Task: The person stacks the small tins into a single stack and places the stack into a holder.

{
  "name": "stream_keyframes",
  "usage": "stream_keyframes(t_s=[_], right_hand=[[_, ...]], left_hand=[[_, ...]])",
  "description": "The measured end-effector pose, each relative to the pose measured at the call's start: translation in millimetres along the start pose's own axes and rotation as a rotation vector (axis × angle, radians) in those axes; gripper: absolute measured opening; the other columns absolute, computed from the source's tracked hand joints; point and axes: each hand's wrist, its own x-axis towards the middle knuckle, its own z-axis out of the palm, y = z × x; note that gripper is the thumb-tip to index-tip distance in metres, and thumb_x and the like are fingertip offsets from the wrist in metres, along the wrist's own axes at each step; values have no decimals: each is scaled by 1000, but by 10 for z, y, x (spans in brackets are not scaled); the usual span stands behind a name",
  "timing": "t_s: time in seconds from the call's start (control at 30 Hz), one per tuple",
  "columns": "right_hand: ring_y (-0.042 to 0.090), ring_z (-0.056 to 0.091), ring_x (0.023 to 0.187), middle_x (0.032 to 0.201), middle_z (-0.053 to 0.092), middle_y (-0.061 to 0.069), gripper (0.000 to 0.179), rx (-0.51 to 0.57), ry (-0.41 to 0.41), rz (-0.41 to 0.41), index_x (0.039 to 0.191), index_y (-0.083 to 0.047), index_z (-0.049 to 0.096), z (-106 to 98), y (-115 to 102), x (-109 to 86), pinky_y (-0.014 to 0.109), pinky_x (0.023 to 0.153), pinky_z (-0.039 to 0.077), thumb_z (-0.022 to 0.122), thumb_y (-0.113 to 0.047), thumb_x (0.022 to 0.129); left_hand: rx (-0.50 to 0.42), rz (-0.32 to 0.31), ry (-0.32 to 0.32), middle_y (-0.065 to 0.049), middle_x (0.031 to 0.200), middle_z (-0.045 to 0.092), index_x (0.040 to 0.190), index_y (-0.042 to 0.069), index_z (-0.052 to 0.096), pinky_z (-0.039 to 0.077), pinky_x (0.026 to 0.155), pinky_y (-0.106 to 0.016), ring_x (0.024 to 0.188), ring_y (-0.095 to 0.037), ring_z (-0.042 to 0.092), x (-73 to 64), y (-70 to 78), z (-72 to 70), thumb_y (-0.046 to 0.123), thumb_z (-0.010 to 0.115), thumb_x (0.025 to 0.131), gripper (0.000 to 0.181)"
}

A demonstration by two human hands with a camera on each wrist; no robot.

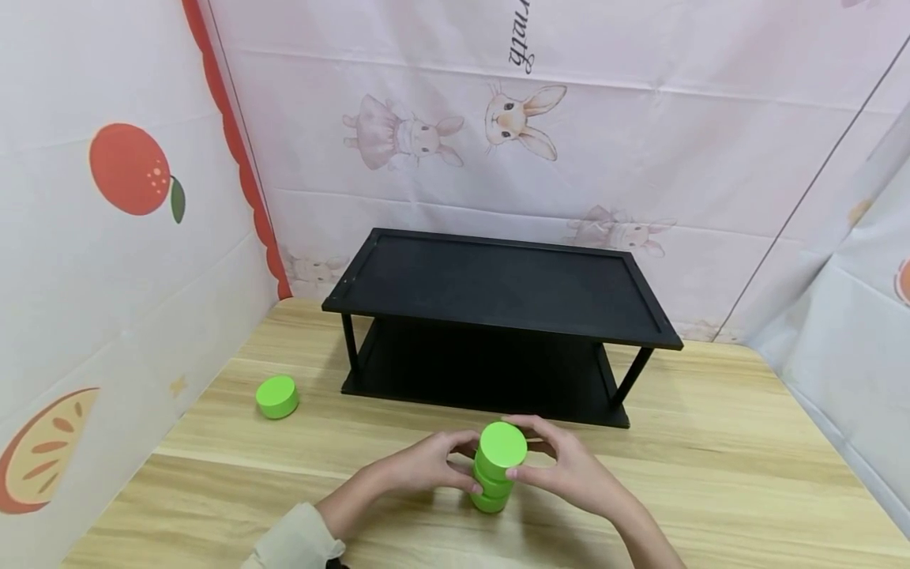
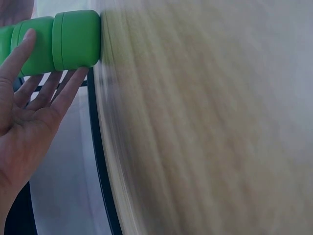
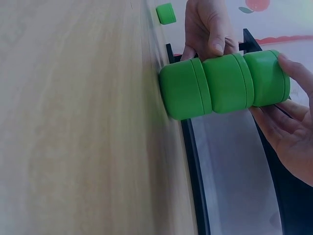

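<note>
Three small green round jars with lids stand in an upright stack (image 1: pixel 490 482) on the table, the bottom jar (image 3: pixel 185 89) resting on the wood. My left hand (image 1: pixel 435 465) holds the lower part of the stack, its thumb against the middle jar (image 3: pixel 227 83) and its fingers round the far side. Around the top jar (image 3: pixel 266 77) my right hand (image 1: pixel 572 472) grips with thumb and fingers on opposite sides. In the left wrist view the top of the stack runs out of frame.
A separate green jar (image 1: pixel 277 397) sits to the left on the wooden table (image 1: pixel 718 466). Behind the stack stands a black two-tier shelf (image 1: pixel 498 280), its lower front edge close to my right fingers. Printed cloth (image 1: pixel 426 79) hangs at the back and sides.
</note>
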Motion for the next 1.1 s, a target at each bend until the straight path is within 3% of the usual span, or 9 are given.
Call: stream_keyframes(t_s=[0.4,0.63,0.77,1.1], right_hand=[[25,54,104,121,54,0,55,-32,-28,18,128,-8,49,10,21,24,34,89,45,73,-20,80],[23,55,104,123,53,-2,58,-49,-43,28,129,-13,48,2,32,6,37,90,45,73,-30,79],[24,56,103,122,54,1,59,-78,-49,47,128,-9,49,11,73,-9,42,88,45,73,-31,79],[22,57,100,120,56,4,61,-132,-83,65,129,-8,48,55,174,-34,39,85,48,72,-34,79]], left_hand=[[-1,-3,-3,9,113,57,123,13,53,40,94,-31,108,-10,51,-4,-18,1,18,74,79,49],[18,-5,2,9,113,57,125,13,52,40,95,-33,108,-10,51,1,-8,4,19,74,79,51],[5,-21,10,9,113,57,123,13,53,40,95,-32,108,-9,51,-1,19,10,17,75,77,51],[44,-47,21,8,112,57,122,13,54,39,96,-32,108,-10,51,-19,51,37,16,77,75,52]])
